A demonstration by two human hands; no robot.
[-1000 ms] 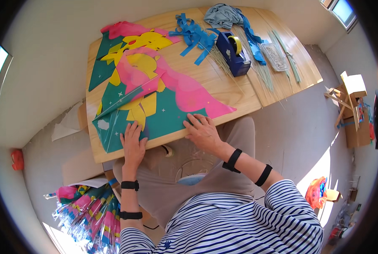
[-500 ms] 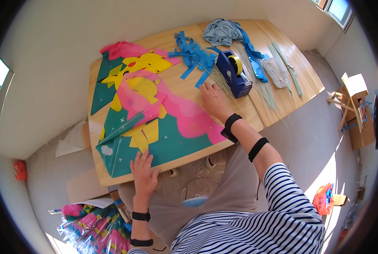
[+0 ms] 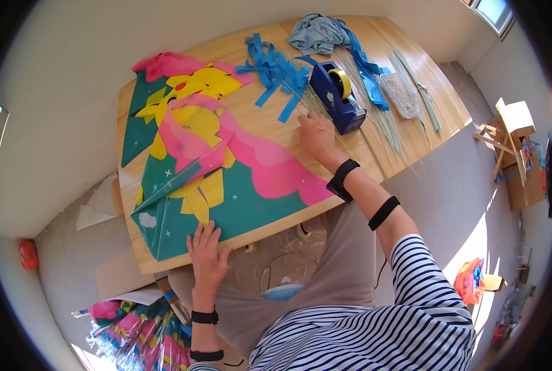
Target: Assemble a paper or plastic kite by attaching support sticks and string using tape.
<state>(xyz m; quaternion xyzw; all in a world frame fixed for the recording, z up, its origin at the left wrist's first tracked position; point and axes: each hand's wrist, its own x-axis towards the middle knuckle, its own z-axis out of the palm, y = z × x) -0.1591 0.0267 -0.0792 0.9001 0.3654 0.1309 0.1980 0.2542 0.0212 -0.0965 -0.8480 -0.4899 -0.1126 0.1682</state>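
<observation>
A kite-like sheet (image 3: pixel 269 216) of green, pink and yellow thin fabric with a cartoon figure lies on the table in front of me, its left part folded over. My left hand (image 3: pixel 208 256) rests palm down on its near edge, fingers spread. Right of the sheet, my right hand (image 3: pixel 318 137) is on the table with curled fingers, by the near ends of some thin pale rods (image 3: pixel 316 102). Whatever its fingertips pinch is hidden. Just beyond stands a dark blue tape dispenser (image 3: pixel 344 114) with a yellow roll. Blue fabric strips (image 3: pixel 273 71) lie loosely heaped farther off.
Grey-blue cloth (image 3: pixel 319 34) is bunched at the far edge. A clear plastic tray (image 3: pixel 401 96) sits among more rods on the right. Colourful wrapped bundles (image 3: pixel 143 334) fill the floor at lower left. A wooden stand (image 3: pixel 503 139) and cardboard boxes are at the right.
My right hand has shifted slightly right, away from the blue strip ends toward the rods, and its fingers have curled more. My left hand stays on the sheet's edge. The whole view has shifted a little.
</observation>
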